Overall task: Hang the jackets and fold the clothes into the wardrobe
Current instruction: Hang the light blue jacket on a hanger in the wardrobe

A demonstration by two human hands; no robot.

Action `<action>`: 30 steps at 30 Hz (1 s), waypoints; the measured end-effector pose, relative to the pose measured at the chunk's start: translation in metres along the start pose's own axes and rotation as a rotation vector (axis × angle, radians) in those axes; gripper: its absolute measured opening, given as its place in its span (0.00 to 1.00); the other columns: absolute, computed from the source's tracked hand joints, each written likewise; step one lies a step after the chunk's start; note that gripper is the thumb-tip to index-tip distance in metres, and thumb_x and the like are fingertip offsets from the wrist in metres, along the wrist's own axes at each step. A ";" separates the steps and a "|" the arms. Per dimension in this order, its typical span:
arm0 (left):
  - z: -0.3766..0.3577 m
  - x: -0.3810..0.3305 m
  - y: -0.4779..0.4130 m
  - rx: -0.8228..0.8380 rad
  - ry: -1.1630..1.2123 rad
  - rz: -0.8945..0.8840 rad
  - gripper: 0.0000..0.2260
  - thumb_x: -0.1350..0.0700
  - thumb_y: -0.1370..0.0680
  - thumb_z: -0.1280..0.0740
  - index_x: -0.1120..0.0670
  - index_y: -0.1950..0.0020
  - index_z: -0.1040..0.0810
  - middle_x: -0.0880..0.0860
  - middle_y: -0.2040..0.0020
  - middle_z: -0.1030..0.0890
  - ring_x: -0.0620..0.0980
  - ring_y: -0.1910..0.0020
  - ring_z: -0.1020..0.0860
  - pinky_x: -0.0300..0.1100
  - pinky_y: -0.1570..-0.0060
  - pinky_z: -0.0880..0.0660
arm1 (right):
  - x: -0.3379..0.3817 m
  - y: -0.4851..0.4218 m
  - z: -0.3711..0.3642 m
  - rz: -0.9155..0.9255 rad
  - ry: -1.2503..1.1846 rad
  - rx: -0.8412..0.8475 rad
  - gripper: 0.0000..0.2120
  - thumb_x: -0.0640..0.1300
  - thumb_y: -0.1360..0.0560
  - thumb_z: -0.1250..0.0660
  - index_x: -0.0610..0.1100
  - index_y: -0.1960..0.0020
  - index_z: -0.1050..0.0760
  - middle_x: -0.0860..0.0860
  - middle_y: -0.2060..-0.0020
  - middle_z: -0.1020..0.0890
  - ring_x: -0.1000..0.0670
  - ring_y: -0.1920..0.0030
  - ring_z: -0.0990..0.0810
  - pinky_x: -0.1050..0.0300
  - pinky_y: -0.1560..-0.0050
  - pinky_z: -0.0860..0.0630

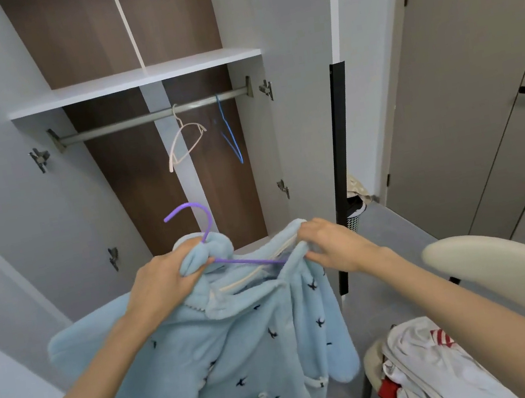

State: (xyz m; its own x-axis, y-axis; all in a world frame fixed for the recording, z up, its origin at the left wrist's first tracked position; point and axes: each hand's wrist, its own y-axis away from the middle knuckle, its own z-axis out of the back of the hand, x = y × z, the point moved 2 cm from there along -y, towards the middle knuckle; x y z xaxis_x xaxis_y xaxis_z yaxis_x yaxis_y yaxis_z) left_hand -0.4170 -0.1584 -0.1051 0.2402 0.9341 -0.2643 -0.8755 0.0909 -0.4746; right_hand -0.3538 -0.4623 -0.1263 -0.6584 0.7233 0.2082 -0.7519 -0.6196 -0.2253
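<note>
Hands up at chest height in front of the open wardrobe (144,79), and between them is the pale blue fleece jacket (243,341) with its little dark bird print. The left hand (163,281) is closed tight around a bunch of collar fabric, fingers curled over it, right where the neck of the purple hanger (211,221) comes out. The hanger's hook curves up just above that hand, and one purple arm runs across from the left hand towards the right, slipping under the fabric near the other shoulder.

The right hand (335,245) pinches the edge of that shoulder, thumb below and fingers folded over the fleece. The rest of the jacket hangs down below both hands, a sleeve falling away under each wrist and two small pockets showing low on the front.

Beyond the hands and well above them, the rail (123,124) crosses the wardrobe, carrying a white hanger (179,121) and, to its right, a blue hanger (232,137), both bare. Down below the right forearm stands a cream chair (508,265), with a heap of white and red clothes (432,368) on its seat.
</note>
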 end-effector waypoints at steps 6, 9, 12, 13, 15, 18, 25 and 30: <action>-0.007 -0.043 -0.017 -0.006 0.364 0.154 0.18 0.37 0.26 0.36 0.35 0.37 0.31 0.43 0.46 0.18 0.54 0.46 0.20 0.52 0.46 0.25 | 0.063 -0.020 0.017 0.197 -0.356 -0.336 0.05 0.30 0.27 0.36 0.37 0.53 0.29 0.44 0.44 0.27 0.47 0.44 0.28 0.56 0.45 0.30; 0.004 -0.050 -0.025 -0.179 0.516 0.242 0.20 0.33 0.29 0.38 0.36 0.39 0.28 0.38 0.44 0.20 0.48 0.44 0.21 0.52 0.42 0.25 | 0.067 -0.020 0.026 0.166 -0.420 -0.401 0.17 0.33 0.29 0.30 0.40 0.42 0.30 0.46 0.28 0.38 0.49 0.29 0.35 0.58 0.39 0.31; 0.018 -0.050 -0.030 -0.277 0.619 0.190 0.17 0.35 0.28 0.36 0.37 0.42 0.25 0.33 0.46 0.21 0.39 0.46 0.22 0.48 0.42 0.25 | 0.046 -0.021 0.050 0.013 -0.247 -0.441 0.35 0.47 0.32 0.24 0.45 0.29 0.35 0.48 0.31 0.31 0.49 0.30 0.34 0.56 0.36 0.34; 0.023 -0.050 -0.032 -0.288 0.655 0.168 0.15 0.37 0.28 0.35 0.38 0.43 0.24 0.33 0.47 0.21 0.37 0.46 0.22 0.48 0.42 0.25 | 0.040 -0.022 0.060 -0.079 -0.154 -0.422 0.35 0.52 0.31 0.26 0.46 0.29 0.35 0.49 0.37 0.24 0.47 0.37 0.28 0.55 0.42 0.32; 0.029 -0.053 -0.036 -0.278 0.699 0.147 0.15 0.37 0.28 0.34 0.39 0.43 0.23 0.36 0.46 0.20 0.38 0.46 0.22 0.49 0.41 0.25 | 0.035 -0.026 0.070 -0.168 0.019 -0.338 0.24 0.56 0.25 0.33 0.47 0.34 0.34 0.49 0.55 0.19 0.42 0.53 0.22 0.53 0.60 0.34; 0.031 -0.066 -0.038 -0.205 0.672 0.118 0.17 0.36 0.28 0.36 0.38 0.42 0.25 0.37 0.46 0.20 0.42 0.44 0.22 0.52 0.41 0.25 | 0.053 -0.030 0.068 -0.048 0.058 -0.224 0.15 0.56 0.21 0.40 0.48 0.39 0.35 0.54 0.66 0.28 0.44 0.64 0.27 0.53 0.68 0.40; 0.042 -0.074 -0.052 -0.032 0.585 -0.069 0.13 0.42 0.24 0.34 0.39 0.40 0.26 0.36 0.44 0.21 0.43 0.44 0.22 0.46 0.40 0.27 | 0.059 -0.019 0.072 -0.072 -0.187 -0.335 0.10 0.53 0.22 0.38 0.54 0.42 0.33 0.55 0.61 0.23 0.47 0.61 0.28 0.52 0.63 0.34; 0.068 -0.010 -0.070 -0.199 0.588 0.254 0.06 0.49 0.22 0.34 0.47 0.46 0.23 0.45 0.48 0.21 0.46 0.47 0.23 0.28 0.54 0.30 | 0.040 0.001 0.087 -0.184 -0.488 -0.549 0.09 0.48 0.27 0.34 0.59 0.50 0.31 0.60 0.61 0.23 0.52 0.61 0.27 0.52 0.59 0.30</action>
State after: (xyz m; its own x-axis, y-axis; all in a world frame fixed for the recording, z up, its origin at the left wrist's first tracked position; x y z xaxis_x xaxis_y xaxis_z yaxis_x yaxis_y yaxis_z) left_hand -0.3869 -0.1502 -0.0120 0.2748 0.5693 -0.7749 -0.8544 -0.2250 -0.4683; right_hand -0.3836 -0.4604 -0.0348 -0.5606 0.5040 0.6571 -0.8101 -0.1692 -0.5614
